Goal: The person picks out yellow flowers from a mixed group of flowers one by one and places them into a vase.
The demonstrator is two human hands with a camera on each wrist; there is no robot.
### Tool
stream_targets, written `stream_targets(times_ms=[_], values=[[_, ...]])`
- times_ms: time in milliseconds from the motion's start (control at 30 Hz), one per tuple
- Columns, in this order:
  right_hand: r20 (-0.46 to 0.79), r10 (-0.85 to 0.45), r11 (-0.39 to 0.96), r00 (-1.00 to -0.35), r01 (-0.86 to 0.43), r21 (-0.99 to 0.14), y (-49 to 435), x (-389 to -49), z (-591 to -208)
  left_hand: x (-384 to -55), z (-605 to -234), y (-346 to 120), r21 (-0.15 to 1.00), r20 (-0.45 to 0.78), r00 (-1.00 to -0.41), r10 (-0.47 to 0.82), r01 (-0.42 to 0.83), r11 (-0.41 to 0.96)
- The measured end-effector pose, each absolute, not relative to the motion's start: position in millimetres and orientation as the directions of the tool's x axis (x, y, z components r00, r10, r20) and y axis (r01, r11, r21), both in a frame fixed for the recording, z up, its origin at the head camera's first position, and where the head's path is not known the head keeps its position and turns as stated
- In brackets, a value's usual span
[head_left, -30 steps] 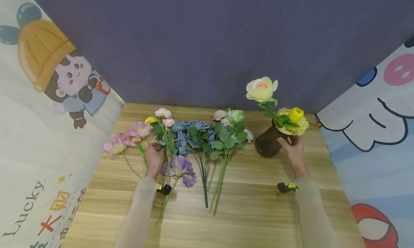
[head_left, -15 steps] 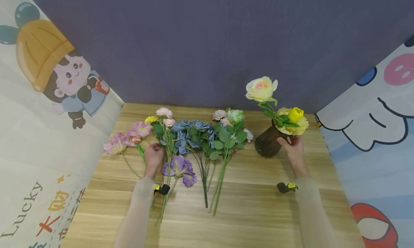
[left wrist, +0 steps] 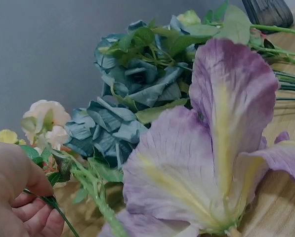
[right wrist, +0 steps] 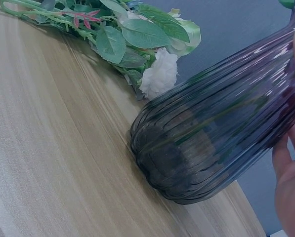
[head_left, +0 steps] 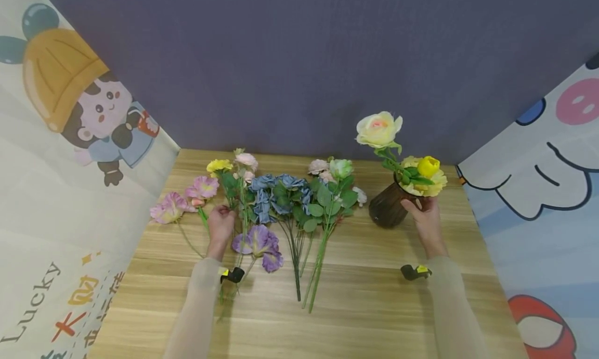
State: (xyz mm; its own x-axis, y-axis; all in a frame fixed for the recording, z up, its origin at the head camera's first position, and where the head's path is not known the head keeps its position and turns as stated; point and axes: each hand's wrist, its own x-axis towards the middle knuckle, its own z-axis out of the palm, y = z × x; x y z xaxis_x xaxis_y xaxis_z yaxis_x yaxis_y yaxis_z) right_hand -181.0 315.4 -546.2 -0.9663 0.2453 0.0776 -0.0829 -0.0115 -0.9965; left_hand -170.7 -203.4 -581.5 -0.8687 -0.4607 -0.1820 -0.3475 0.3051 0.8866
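Observation:
My left hand (head_left: 221, 225) pinches a thin green stem (left wrist: 63, 217) between thumb and fingers, among the flowers on the left. The small yellow flower (head_left: 219, 165) stands just beyond that hand, with pale pink flowers (head_left: 246, 162) beside it. To the right of the hand lies a purple iris (head_left: 260, 243), large in the left wrist view. My right hand (head_left: 428, 223) grips a dark ribbed glass vase (right wrist: 201, 138) near its mouth; the vase tilts, its base at the table. It holds a cream rose (head_left: 379, 129), a yellow tulip (head_left: 428, 166) and a frilly yellow flower (head_left: 440, 183).
Blue roses (head_left: 281, 192) lie mid-table, and a leafy bunch with a green rose (head_left: 340, 168) lies right of them. Pink-violet flowers (head_left: 171, 208) are at the left edge of the wooden table (head_left: 355, 307). A dark partition (head_left: 299, 67) rises behind.
My left hand has shifted slightly left and lifted the stem; the yellow flower has risen away from the table. The neighbouring pink flowers have shifted too. My right hand and the vase have stayed put.

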Motion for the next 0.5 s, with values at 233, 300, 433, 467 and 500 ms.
stream_targets(times_ms=[233,300,433,467,500], values=[[0.094,0.246,-0.002,-0.965,-0.097,-0.995,315.0,-180.2,-546.7,-170.9,-575.4,-201.8,0.921,-0.136,-0.873,-0.469,-0.286,0.265],[0.091,0.245,-0.001,-0.965,-0.094,-0.996,315.1,-180.3,-546.8,-170.7,-573.8,-201.3,0.929,-0.111,-0.876,-0.469,-0.26,0.265],[0.064,0.242,-0.004,-0.968,-0.067,-0.998,315.8,-180.8,-547.0,-169.7,-569.4,-200.4,0.939,-0.062,-0.889,-0.454,-0.206,0.275],[0.056,0.242,-0.005,-0.969,-0.059,-0.998,316.0,-181.0,-547.0,-169.5,-568.3,-200.4,0.939,-0.049,-0.892,-0.45,-0.195,0.283],[0.049,0.242,-0.005,-0.969,-0.052,-0.999,316.2,-181.1,-547.1,-169.3,-567.0,-200.2,0.937,-0.039,-0.895,-0.445,-0.188,0.294]])
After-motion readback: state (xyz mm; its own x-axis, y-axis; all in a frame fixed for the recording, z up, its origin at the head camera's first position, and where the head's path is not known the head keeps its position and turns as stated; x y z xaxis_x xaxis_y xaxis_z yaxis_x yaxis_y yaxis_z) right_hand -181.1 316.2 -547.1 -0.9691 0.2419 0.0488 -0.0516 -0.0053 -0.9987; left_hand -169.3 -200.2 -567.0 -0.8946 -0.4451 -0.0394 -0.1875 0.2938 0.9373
